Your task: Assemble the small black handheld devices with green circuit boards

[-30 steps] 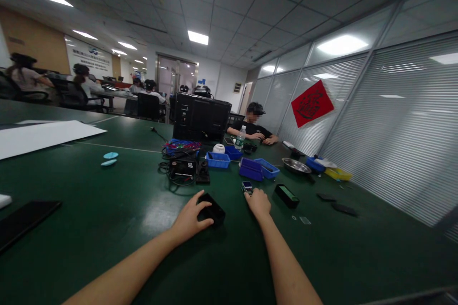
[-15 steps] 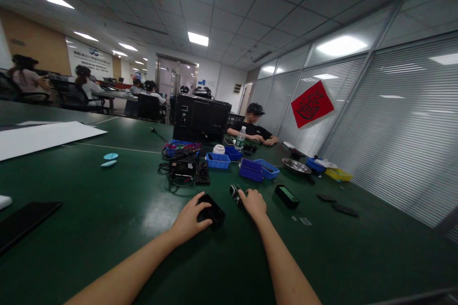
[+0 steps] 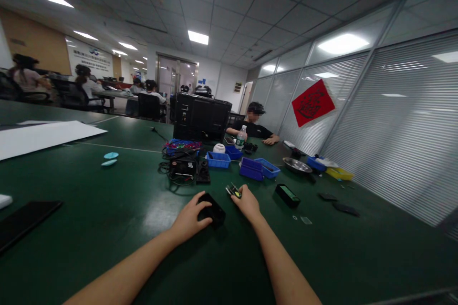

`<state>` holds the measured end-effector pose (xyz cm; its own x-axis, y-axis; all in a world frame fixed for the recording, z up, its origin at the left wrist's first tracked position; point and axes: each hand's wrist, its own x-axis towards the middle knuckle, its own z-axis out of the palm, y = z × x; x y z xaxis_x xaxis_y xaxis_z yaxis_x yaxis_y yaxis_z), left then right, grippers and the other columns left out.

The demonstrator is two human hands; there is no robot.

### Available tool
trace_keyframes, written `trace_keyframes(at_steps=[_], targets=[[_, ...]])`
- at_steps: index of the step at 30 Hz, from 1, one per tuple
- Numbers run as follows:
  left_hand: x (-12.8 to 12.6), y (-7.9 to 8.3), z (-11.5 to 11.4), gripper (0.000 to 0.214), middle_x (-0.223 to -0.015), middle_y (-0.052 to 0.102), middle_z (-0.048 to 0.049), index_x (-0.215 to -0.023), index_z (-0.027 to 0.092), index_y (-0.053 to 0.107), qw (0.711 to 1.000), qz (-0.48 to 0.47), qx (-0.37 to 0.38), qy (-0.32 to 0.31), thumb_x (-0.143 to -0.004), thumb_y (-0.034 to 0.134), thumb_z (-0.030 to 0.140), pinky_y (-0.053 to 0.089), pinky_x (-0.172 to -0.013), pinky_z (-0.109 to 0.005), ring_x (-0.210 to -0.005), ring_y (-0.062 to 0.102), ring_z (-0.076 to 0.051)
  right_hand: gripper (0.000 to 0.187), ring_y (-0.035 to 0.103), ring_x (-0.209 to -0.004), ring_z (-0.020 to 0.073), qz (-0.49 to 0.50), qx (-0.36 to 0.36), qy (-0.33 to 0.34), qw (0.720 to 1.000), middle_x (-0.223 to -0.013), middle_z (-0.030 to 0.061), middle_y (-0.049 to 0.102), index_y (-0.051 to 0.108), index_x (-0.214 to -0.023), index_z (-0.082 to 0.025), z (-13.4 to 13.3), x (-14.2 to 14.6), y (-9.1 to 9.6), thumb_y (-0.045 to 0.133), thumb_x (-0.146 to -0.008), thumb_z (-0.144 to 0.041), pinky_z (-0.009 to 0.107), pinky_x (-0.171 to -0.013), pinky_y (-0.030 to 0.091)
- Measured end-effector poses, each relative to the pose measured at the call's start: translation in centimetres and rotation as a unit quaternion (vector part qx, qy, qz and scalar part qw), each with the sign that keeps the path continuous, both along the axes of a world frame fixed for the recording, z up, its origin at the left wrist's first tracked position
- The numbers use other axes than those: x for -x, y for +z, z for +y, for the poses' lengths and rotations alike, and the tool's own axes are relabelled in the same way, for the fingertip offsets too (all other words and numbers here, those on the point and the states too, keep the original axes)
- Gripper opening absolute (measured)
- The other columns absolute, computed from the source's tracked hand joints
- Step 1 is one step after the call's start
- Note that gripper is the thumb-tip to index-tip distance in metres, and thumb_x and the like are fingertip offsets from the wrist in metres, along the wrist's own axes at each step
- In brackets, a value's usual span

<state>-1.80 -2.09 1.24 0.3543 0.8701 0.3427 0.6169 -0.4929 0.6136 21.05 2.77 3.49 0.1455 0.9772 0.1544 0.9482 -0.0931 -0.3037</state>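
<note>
Resting on the green table, a black open-topped case (image 3: 215, 210) is gripped along its left side by my left hand (image 3: 191, 217), thumb at the near edge and fingers over the far rim. My right hand (image 3: 248, 204) pinches a small electronic module (image 3: 234, 191) with metal parts and a yellow-green patch; its exact kind is unclear. The module is just beyond and right of the case, apart from it. Farther right lies another black case (image 3: 287, 196) with a green panel inside.
Blue bins (image 3: 251, 168), a tangle of cables with a black device (image 3: 182, 167), a white ball (image 3: 219, 148) and a monitor (image 3: 202, 116) stand ahead. To the right are a metal bowl (image 3: 296, 166) and a clear plastic piece (image 3: 306, 220). A person (image 3: 255, 126) sits across the table.
My right hand has closed on the module and turned it, shifting slightly left toward the case. My left hand and the case have stayed put. The seated person's one arm has moved.
</note>
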Motion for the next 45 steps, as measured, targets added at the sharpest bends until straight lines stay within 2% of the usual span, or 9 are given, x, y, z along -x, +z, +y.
trace_keyframes(at_steps=[8, 14, 18, 21, 25, 30, 36, 40, 45], targets=[[0.0, -0.4, 0.2, 0.038, -0.135, 0.033, -0.0041, -0.105, 0.026, 0.057, 1.0, -0.004, -0.01, 0.001, -0.067, 0.06, 0.03, 0.031, -0.101, -0.036, -0.119, 0.038, -0.023, 0.057, 0.053, -0.099, 0.0216, -0.003, -0.004, 0.032, 0.999, -0.109, 0.0095, 0.055, 0.042, -0.117, -0.019, -0.7, 0.7, 0.4, 0.055, -0.07, -0.048, 0.027, -0.072, 0.04], [0.1, -0.4, 0.3, 0.041, -0.126, 0.041, -0.0047, -0.107, 0.025, 0.054, 0.999, -0.029, -0.022, 0.009, -0.066, 0.06, 0.025, 0.032, -0.099, -0.034, -0.114, 0.042, -0.021, 0.039, 0.054, -0.094, 0.0225, -0.045, 0.014, 0.034, 0.998, -0.102, 0.0088, 0.057, 0.058, -0.101, -0.02, -0.8, 0.5, 0.8, 0.055, -0.071, -0.044, 0.028, -0.069, 0.041], [0.0, -0.4, 0.3, 0.055, -0.11, 0.048, -0.0038, -0.118, 0.024, 0.045, 0.998, -0.044, -0.022, 0.029, -0.065, 0.06, 0.024, 0.039, -0.09, -0.03, -0.1, 0.05, -0.018, 0.037, 0.053, -0.095, 0.0233, -0.052, 0.009, 0.021, 0.998, -0.101, 0.0089, 0.057, 0.06, -0.099, -0.02, -0.7, -0.1, 1.1, 0.057, -0.069, -0.042, 0.028, -0.07, 0.041], [-0.1, -0.7, 0.4, 0.067, -0.107, 0.047, -0.0044, -0.125, 0.022, 0.037, 0.999, -0.027, -0.013, 0.04, -0.063, 0.061, 0.027, 0.039, -0.088, -0.029, -0.099, 0.05, -0.019, 0.039, 0.053, -0.095, 0.0234, -0.046, 0.006, 0.019, 0.999, -0.102, 0.0098, 0.057, 0.06, -0.1, -0.018, -0.4, -0.8, 0.9, 0.059, -0.068, -0.041, 0.028, -0.072, 0.041], [-0.2, -0.8, 0.6, 0.075, -0.109, 0.045, -0.0052, -0.128, 0.021, 0.033, 0.999, -0.007, 0.011, 0.043, -0.06, 0.063, 0.031, 0.037, -0.09, -0.029, -0.102, 0.048, -0.02, 0.041, 0.054, -0.091, 0.0207, -0.004, 0.019, 0.056, 0.998, -0.101, 0.01, 0.057, 0.059, -0.104, -0.015, -0.1, -1.0, 0.6, 0.061, -0.067, -0.032, 0.026, -0.076, 0.039], [-0.2, -0.3, 0.4, 0.058, -0.107, 0.049, -0.0037, -0.114, 0.022, 0.046, 0.999, 0.0, 0.03, 0.037, -0.058, 0.064, 0.027, 0.037, -0.087, -0.026, -0.099, 0.05, -0.018, 0.047, 0.053, -0.094, 0.0206, 0.047, 0.012, 0.117, 0.992, -0.102, 0.0109, 0.056, 0.056, -0.109, -0.012, -0.2, 0.0, 0.0, 0.062, -0.065, -0.026, 0.025, -0.08, 0.038], [-0.1, 0.4, 0.0, 0.051, -0.099, 0.058, -0.0016, -0.107, 0.023, 0.046, 0.997, -0.013, 0.071, 0.04, -0.06, 0.064, 0.023, 0.039, -0.083, -0.027, -0.095, 0.054, -0.019, 0.042, 0.053, -0.082, 0.0177, 0.112, -0.053, 0.142, 0.982, -0.094, 0.0092, 0.055, 0.059, -0.105, -0.011, -0.1, 1.1, -0.9, 0.061, -0.064, -0.022, 0.026, -0.076, 0.039], [0.0, 0.4, 0.1, 0.048, -0.097, 0.06, -0.0013, -0.105, 0.022, 0.045, 0.995, -0.024, 0.072, 0.057, -0.061, 0.064, 0.023, 0.039, -0.08, -0.026, -0.091, 0.056, -0.018, 0.041, 0.049, -0.07, 0.014, 0.22, -0.101, 0.141, 0.96, -0.082, 0.0039, 0.053, 0.058, -0.105, -0.013, -0.5, 1.2, 0.5, 0.061, -0.065, -0.022, 0.026, -0.068, 0.04], [0.0, 0.0, 0.5, 0.047, -0.096, 0.06, -0.0018, -0.104, 0.021, 0.046, 0.995, -0.023, 0.061, 0.071, -0.061, 0.064, 0.024, 0.04, -0.075, -0.025, -0.088, 0.057, -0.017, 0.041, 0.043, -0.061, 0.0096, 0.325, -0.016, 0.258, 0.91, -0.074, -0.0011, 0.049, 0.059, -0.102, -0.015, -2.1, 1.7, 2.9, 0.064, -0.063, -0.025, 0.023, -0.059, 0.037]])
